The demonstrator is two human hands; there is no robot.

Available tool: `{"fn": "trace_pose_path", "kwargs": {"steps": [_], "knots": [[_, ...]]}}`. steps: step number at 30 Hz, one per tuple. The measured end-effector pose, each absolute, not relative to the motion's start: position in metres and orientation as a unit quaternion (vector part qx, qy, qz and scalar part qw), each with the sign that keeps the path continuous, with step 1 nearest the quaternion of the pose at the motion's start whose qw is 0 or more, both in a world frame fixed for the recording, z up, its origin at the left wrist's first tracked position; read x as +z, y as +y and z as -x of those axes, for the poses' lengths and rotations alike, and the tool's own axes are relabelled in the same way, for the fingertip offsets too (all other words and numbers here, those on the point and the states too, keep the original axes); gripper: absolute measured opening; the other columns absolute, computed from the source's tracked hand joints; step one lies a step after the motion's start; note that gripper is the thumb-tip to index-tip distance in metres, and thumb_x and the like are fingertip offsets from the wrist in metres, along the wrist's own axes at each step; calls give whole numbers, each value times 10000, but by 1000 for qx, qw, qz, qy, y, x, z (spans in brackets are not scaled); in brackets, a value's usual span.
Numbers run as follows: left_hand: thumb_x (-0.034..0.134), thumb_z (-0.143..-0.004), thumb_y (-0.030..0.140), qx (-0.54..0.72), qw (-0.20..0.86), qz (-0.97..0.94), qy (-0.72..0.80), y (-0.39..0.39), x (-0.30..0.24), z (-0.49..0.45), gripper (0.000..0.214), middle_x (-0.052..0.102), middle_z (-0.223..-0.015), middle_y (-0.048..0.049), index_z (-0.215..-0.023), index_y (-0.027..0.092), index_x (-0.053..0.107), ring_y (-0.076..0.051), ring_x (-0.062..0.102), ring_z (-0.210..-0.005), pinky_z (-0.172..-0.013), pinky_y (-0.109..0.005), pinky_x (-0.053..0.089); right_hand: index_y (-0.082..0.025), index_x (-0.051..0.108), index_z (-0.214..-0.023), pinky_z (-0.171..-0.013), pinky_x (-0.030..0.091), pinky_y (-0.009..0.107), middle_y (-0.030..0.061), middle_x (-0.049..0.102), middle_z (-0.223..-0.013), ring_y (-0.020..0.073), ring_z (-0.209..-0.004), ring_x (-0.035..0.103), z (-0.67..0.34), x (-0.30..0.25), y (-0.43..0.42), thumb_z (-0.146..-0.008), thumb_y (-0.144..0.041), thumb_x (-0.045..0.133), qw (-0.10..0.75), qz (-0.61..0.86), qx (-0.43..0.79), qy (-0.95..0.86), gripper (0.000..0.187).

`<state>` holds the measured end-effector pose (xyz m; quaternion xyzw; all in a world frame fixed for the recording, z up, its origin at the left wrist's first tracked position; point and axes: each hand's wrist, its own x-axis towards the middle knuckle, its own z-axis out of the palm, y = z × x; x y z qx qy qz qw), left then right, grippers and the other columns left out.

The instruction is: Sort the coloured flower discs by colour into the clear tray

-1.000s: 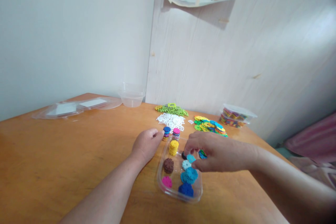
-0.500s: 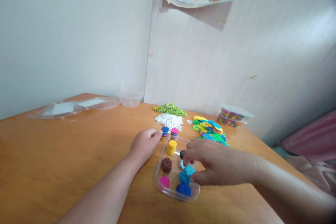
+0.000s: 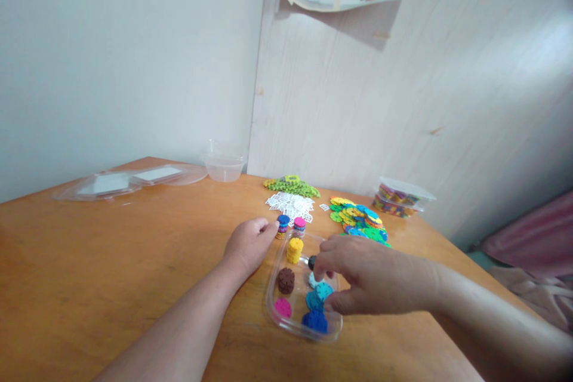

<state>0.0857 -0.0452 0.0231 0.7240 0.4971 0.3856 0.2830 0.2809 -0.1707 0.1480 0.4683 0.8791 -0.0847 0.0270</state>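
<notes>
Left hand (image 3: 248, 245) fisted; right hand (image 3: 371, 274) palm-down.

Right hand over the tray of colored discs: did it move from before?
Yes. The right hand dipped lower, fingertips now down among the teal discs in the clear tray; whether it pinches one is hidden. The left hand stayed curled at the tray's far corner by the blue-topped stack; the other stacks kept their places.
</notes>
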Motion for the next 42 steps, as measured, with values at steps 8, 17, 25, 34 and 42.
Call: {"fn": "trace_pose_path", "kwargs": {"steps": [8, 17, 25, 34, 42], "knots": [[425, -848, 579, 385, 282, -728, 492, -44, 20, -86, 501, 495, -516, 16, -557, 177, 497, -122, 409, -529, -513, -257, 193, -243, 688, -1000, -723, 422, 287, 31, 660, -909, 174, -811, 579, -280, 150, -169, -782, -299, 629, 15, -465, -84, 881, 232], [420, -850, 579, 383, 272, -732, 494, -44, 21, -85, 506, 456, -514, 26, -550, 177, 482, -119, 403, -530, -514, -261, 190, -231, 687, -945, -613, 396, 246, 9, 688, -902, 151, -751, 595, -290, 145, -136, -771, -288, 621, 25, -499, -106, 860, 195], [430, -845, 582, 394, 284, -725, 489, -44, 19, -86, 507, 463, -504, 22, -551, 173, 480, -117, 416, -526, -505, -258, 169, -253, 709, -947, -628, 389, 256, 13, 695, -904, 167, -772, 610, -292, 141, -128, -746, -312, 651, 69, -475, -76, 874, 217], [434, -843, 578, 388, 281, -728, 491, -43, 20, -86, 503, 450, -506, 20, -545, 174, 464, -118, 421, -528, -501, -260, 163, -247, 703, -939, -667, 406, 259, 21, 701, -923, 167, -805, 616, -293, 145, -129, -797, -277, 591, 72, -472, -71, 876, 183], [418, -855, 582, 388, 283, -728, 488, -44, 19, -86, 508, 468, -515, 22, -566, 170, 490, -115, 404, -535, -509, -258, 165, -290, 715, -968, -605, 374, 249, -7, 718, -840, 159, -729, 627, -282, 138, -118, -799, -330, 581, 98, -481, -61, 869, 219]]}}
